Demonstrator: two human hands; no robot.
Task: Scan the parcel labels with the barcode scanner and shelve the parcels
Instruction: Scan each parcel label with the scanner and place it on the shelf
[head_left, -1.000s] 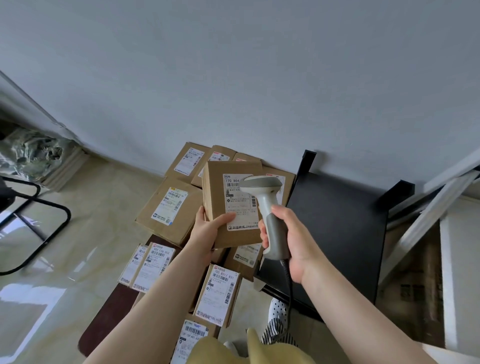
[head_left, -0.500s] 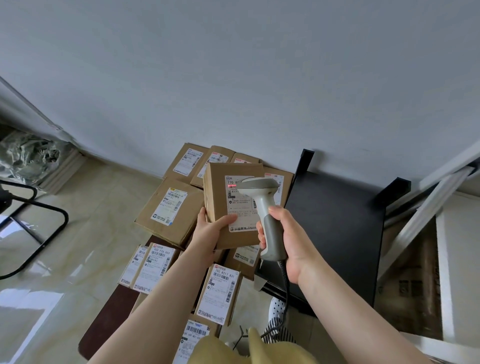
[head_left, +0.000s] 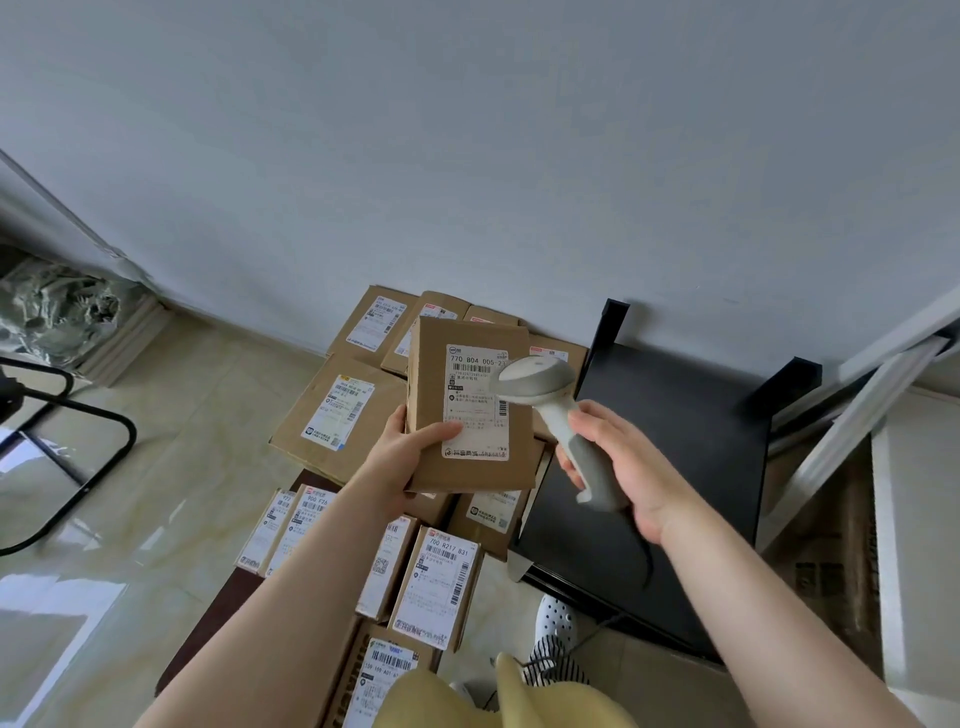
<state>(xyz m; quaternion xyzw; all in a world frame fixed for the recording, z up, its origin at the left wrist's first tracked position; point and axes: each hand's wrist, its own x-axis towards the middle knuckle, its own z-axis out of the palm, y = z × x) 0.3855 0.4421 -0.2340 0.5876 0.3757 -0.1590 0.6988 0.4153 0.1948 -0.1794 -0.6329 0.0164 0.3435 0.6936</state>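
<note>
- Pale wall behind, glossy tiled floor (head_left: 156, 467) below, with a heap of labelled cartons (head_left: 337, 410) stacked against the wall and a black shelf unit (head_left: 675, 441) just to the right.
- Held parcel (head_left: 431, 374) raised above the heap, label (head_left: 475, 402) turned up toward the camera; left hand (head_left: 410, 447) gripping its lower left corner, thumb laid across the label's edge, fingers hidden underneath.
- Barcode scanner (head_left: 540, 389) in the right hand (head_left: 623, 462), fingers wrapped round the grey handle, head overlapping the label's right edge.
- Risk of a missed read: scanner head seems to sit very near the label and off to the side, possibly covering the vertical barcode there.
- Risk of reading a wrong code: other labels lie face up directly beneath.
- Risk of a drop: one-corner grip on a tilted carton, likely to slip if jolted.
- Risk of a snag: cable (head_left: 647, 566) trailing down near the shelf's front edge.
</note>
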